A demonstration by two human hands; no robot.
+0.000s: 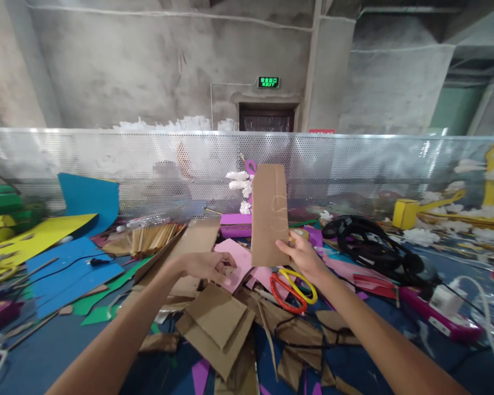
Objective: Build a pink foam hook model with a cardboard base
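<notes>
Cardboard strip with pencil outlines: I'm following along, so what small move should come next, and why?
Probably move the left hand to the scissors. The right hand holds the cardboard strip upright, outlines showing; the scissors lie untouched just below it, and the left hand rests on pink paper.

Single head-worn view, forward and slightly down, close over a littered work surface (33, 362)

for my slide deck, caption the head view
Person's right hand holds a cardboard strip upright while left hand touches pink paper amid cardboard scraps.
</notes>
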